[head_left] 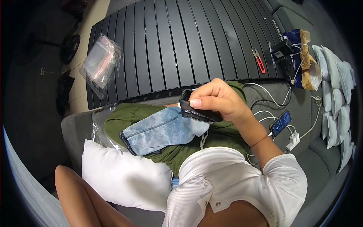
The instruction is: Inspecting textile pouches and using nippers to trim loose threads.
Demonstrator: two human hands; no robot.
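While pinching the black band (202,114) of the blue mottled cloth (160,130) btwn thumb and fingers of R hand (223,99), hold light but firm, pref. on the flat of the band. L hand: mostly hidden, poss. only a sliver of skin (174,104) just left of the band; can't tell whether gripping or free. Note cloth below-left of R hand, slanting down over the green lap fabric (121,113), w/ dark-edged far end (127,144) well clear of the grip. For a neat job, draw the band evenly, avoid twisting the long seam (154,125), smooth creases toward the far end.

Around: white pillow (121,174) below-left of R hand, nr the cloth's far end; black slatted counter (189,45) beyond R hand, w/ clear plastic bags (100,64) well off left and red-handled snips (259,63) beyond-right, blades pointing away. Farther right, black box (283,49) and blue-and-tan bag (307,72). Right of R forearm (259,130), phone (281,123), white plug block (293,140) and white cables (266,90): mind snags. Watch also pale drawcord (204,140) below R hand, easy to catch w/ cloth
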